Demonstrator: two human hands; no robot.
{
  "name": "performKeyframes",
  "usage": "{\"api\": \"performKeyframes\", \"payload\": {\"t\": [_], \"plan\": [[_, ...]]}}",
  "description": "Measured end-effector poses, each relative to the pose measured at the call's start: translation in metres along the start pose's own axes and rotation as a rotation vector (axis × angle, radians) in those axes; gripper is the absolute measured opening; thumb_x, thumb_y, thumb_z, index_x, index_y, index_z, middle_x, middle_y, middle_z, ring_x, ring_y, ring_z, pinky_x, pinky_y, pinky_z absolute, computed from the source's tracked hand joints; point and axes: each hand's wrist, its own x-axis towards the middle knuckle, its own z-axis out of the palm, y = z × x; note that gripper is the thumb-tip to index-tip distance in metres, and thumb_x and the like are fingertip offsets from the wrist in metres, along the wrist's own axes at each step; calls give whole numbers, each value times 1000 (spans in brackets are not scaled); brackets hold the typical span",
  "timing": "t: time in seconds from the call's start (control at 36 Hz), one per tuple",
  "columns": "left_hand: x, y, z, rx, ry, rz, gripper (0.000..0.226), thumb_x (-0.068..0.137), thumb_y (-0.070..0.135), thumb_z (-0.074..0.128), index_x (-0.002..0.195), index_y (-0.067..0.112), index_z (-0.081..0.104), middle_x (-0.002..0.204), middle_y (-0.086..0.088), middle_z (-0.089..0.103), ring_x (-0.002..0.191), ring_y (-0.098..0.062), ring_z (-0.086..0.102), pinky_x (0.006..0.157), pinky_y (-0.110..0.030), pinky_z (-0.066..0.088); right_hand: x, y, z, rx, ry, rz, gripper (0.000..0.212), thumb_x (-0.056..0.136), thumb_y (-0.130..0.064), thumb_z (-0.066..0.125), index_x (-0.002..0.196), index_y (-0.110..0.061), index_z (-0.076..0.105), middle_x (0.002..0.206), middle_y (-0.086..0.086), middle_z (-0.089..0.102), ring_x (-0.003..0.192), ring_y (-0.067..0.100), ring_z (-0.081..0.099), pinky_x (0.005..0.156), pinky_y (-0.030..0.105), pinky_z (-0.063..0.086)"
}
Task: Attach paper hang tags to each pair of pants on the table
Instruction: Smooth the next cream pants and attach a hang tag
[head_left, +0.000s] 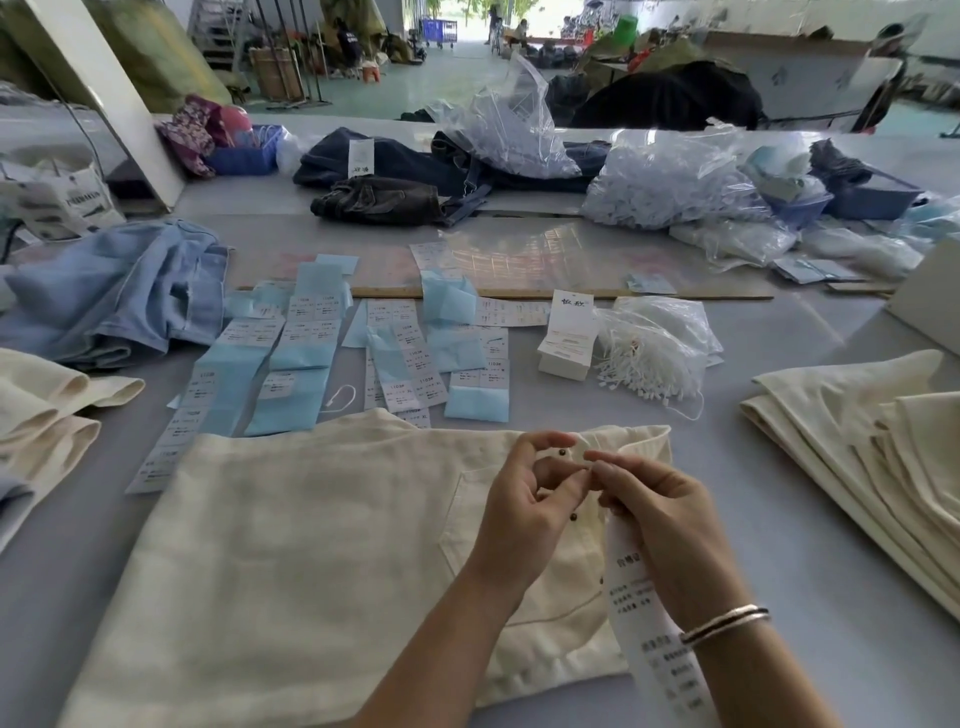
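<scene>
Cream pants (311, 561) lie flat before you. Beyond them spread label strips (311, 358); right of those, a loop-fastener bundle (649, 364) beside a tag stack (566, 343). Over the waistband your left hand (524, 499) and right hand (670, 514) pinch together, the right gripping a hang tag (644, 613).

Cream pants (311, 545) lie flat on the grey worktop (779, 519). Above the waistband, the left hand (524, 499) and right hand (660, 514) meet fingertip to fingertip; the right hand pinches a long white tag (649, 623). Size stickers (405, 358) lie beyond, folded cream pants (872, 441) at right.
</scene>
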Motion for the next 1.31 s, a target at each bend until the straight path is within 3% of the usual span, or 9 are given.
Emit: {"api": "performKeyframes", "payload": {"t": [0.14, 0.22, 0.36, 0.64, 0.75, 0.86, 1.08, 1.19, 1.31], "plan": [[0, -3, -2, 31, 15, 9, 22, 92, 3, 60, 107, 18, 55, 78, 1, 71, 78, -12, 65, 76, -22, 51, -3, 4, -1, -4, 2, 0, 18, 79, -30, 64, 88, -22, 78, 67, -1, 69, 58, 5, 57, 55, 14, 46], [0, -6, -4, 52, 14, 2, 22, 91, 4, 61, 106, 19, 55, 78, -1, 71, 79, -13, 66, 78, -24, 51, -1, 4, -4, 30, -33, 57, 15, 82, -20, 64, 87, -18, 78, 71, 6, 70, 60, 9, 61, 57, 16, 50], [-3, -7, -6, 56, -7, -26, 21, 92, 2, 58, 106, 18, 55, 84, -6, 70, 84, -15, 68, 81, -25, 53, 5, -1, -8, 65, -101, 171, 18, 65, -19, 72, 81, -12, 78, 78, 13, 72, 60, 12, 62, 62, 20, 54], [-3, -6, -14, 159, -60, -12, 20, 91, 3, 60, 103, 19, 54, 82, 0, 71, 82, -15, 68, 84, -37, 53, 6, 10, -7, 183, -46, 186, 17, 67, -19, 72, 80, -9, 77, 72, 12, 69, 64, 17, 65, 61, 21, 55], [-1, -6, -14, 230, -67, 8, 21, 91, 3, 60, 99, 21, 52, 82, 1, 71, 80, -8, 68, 75, -25, 53, 5, 15, -3, 307, -10, 200, 25, 66, -19, 73, 86, -5, 76, 70, 12, 66, 59, 14, 61, 59, 22, 54], [-1, -8, -12, 246, -48, 21, 20, 91, 5, 62, 97, 21, 52, 86, -6, 73, 82, -16, 71, 82, -41, 56, 4, 17, -1, 354, -5, 208, 29, 65, -18, 74, 89, -1, 75, 68, 12, 63, 57, 14, 59, 57, 22, 53], [-3, -10, -10, 196, 2, 14, 17, 89, 7, 62, 96, 20, 54, 86, -9, 73, 83, -22, 71, 85, -52, 54, 5, 19, -2, 318, -7, 192, 26, 66, -19, 73, 87, -3, 75, 70, 12, 66, 60, 15, 61, 60, 22, 54], [-4, -12, -9, 195, 28, 14, 18, 90, 3, 62, 95, 18, 53, 84, -7, 73, 80, -20, 72, 81, -44, 57, 2, 18, 2, 291, 3, 173, 24, 67, -19, 72, 84, -3, 76, 70, 14, 67, 61, 17, 62, 64, 25, 55], [-3, -14, -8, 229, 67, -28, 20, 89, 5, 63, 95, 19, 51, 83, -6, 75, 79, -18, 71, 79, -33, 57, -1, 19, 3, -14, 42, 42, 7, 81, -12, 68, 81, -8, 73, 70, 9, 70, 63, 18, 62, 65, 28, 52]]}}
